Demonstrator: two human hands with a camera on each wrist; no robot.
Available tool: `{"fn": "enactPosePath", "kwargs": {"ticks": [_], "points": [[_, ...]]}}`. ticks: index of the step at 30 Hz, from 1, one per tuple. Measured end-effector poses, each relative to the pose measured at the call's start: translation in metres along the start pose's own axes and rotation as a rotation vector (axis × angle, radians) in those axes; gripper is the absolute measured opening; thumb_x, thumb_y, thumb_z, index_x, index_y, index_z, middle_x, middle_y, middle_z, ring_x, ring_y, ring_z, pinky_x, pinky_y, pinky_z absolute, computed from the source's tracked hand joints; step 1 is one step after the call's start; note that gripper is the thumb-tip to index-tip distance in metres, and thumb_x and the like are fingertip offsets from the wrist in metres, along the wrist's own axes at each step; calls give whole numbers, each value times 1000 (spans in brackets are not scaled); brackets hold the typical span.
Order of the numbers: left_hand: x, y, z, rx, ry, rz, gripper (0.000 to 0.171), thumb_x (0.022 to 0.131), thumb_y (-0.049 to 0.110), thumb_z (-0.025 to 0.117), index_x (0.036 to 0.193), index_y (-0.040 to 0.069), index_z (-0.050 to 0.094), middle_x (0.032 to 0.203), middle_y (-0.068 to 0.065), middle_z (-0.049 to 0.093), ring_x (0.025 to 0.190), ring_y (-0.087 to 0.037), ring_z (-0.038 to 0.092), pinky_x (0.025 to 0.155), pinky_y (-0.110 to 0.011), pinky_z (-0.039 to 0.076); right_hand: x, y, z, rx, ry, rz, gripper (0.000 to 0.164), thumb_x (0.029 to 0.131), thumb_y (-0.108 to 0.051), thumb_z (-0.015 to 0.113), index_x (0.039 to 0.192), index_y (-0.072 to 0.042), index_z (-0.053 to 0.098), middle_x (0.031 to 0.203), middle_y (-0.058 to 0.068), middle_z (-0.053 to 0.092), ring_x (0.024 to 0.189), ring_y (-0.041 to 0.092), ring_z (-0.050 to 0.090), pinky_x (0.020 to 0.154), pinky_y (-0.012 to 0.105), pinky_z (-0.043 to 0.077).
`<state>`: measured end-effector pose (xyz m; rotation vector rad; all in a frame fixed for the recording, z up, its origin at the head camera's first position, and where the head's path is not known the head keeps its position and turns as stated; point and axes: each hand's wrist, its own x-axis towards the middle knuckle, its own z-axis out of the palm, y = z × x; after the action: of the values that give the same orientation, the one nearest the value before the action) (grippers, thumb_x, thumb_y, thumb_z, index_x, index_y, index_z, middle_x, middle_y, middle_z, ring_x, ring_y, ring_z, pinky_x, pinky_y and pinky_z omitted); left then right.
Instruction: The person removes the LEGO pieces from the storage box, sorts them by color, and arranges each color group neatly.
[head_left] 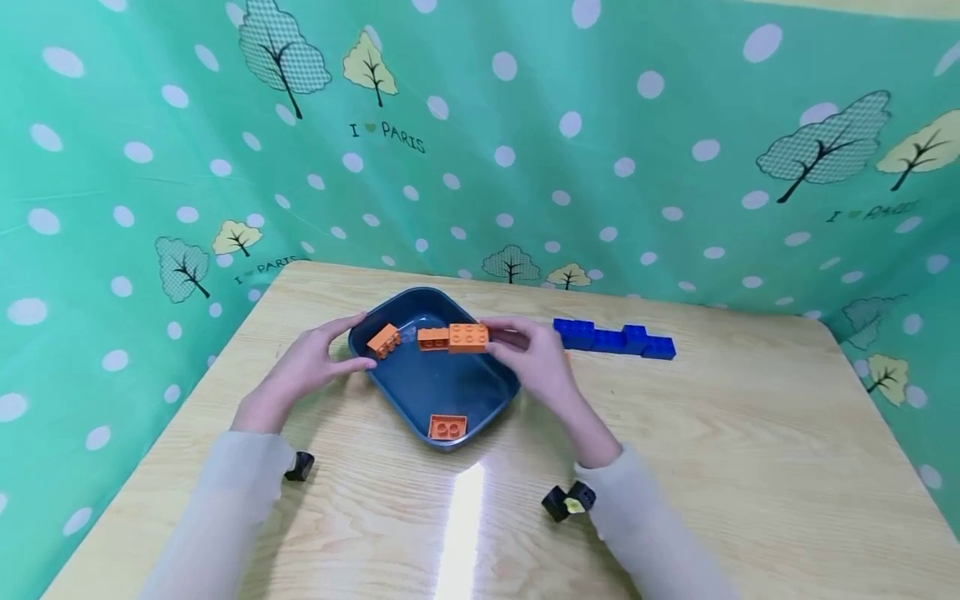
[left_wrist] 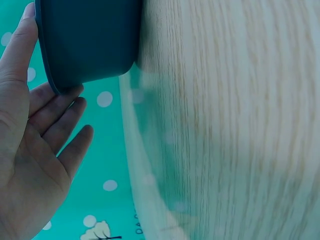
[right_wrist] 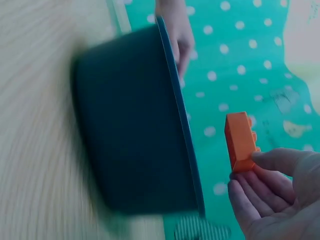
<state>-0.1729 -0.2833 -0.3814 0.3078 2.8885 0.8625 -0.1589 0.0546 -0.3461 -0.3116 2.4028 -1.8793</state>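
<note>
A dark blue plastic basin (head_left: 420,392) stands on the table. My left hand (head_left: 309,360) holds its left corner, thumb and fingers against the rim (left_wrist: 45,65). Above the basin, my right hand (head_left: 536,358) pinches an orange toy brick (head_left: 468,337) by its right end; in the right wrist view this brick (right_wrist: 241,142) hangs beyond the rim, studs facing right. Inside the basin are an orange brick (head_left: 384,341) near the left hand, another orange brick (head_left: 432,338) beside the held one, and one (head_left: 447,427) in the near corner with its hollow underside showing.
A row of joined blue bricks (head_left: 600,337) lies on the table right of the basin. An orange sliver (head_left: 567,357) shows beside the right hand, mostly hidden. A green dotted curtain (head_left: 525,183) hangs behind the wooden table (head_left: 735,450).
</note>
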Motion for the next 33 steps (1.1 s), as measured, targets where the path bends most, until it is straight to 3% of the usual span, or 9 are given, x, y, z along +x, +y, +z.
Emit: {"fn": "enactPosePath", "kwargs": {"ticks": [2,6,9,13,17,23,28,30,33], "points": [[0,1,1,1,-8,-5,90,86,55,72,157,16,32,159,-22,35,143,-47,36,117,-63,33,-4,5,-17,-4,12,-12,34,91,2,68,125,1,67,132,20,66,121,32,66,94,28,58],[-2,0,-3,4,-6,-10,91,86,54,72,157,16,31,159,-24,34,127,-46,54,115,-65,34,-8,16,-47,-43,48,-32,34,92,-1,67,127,1,66,133,20,65,122,31,65,91,21,58],[-1,1,-4,1,-11,-5,92,86,54,72,158,15,31,158,-25,34,122,-47,56,114,-65,35,-12,28,-70,-86,84,-22,35,94,-3,66,129,-1,65,133,19,65,122,31,65,90,16,57],[1,1,-2,3,-10,8,90,86,53,72,157,14,31,159,-24,34,139,-49,41,115,-65,34,-19,46,-97,-180,139,23,35,96,-9,65,131,-4,64,132,17,66,120,30,65,89,10,55],[3,1,1,6,-8,18,90,86,52,72,157,14,32,158,-25,35,140,-49,40,114,-65,35,-25,62,-120,-238,166,67,36,98,-13,64,133,-5,63,132,18,66,121,31,64,87,5,51],[3,1,3,8,-13,12,90,87,53,72,157,16,31,158,-25,35,99,-43,65,113,-65,36,-32,80,-139,-259,150,109,37,98,-9,62,135,-2,60,133,21,64,122,35,62,84,2,49],[4,2,2,13,-8,14,89,87,51,72,158,16,31,159,-23,34,127,-48,53,115,-65,34,-32,89,-145,-301,127,150,37,98,-7,61,135,-2,60,134,22,63,121,35,62,83,2,50],[5,3,2,16,-1,19,89,87,51,73,157,15,31,159,-23,35,142,-49,36,116,-65,33,-31,91,-145,-325,124,160,37,98,-6,61,135,-1,60,133,22,64,120,35,63,82,4,51],[5,3,2,22,0,21,89,87,51,73,157,15,32,159,-22,35,145,-48,33,116,-65,32,-29,93,-144,-362,115,176,37,98,-5,61,135,-1,60,132,23,64,118,35,65,85,12,56]]}}
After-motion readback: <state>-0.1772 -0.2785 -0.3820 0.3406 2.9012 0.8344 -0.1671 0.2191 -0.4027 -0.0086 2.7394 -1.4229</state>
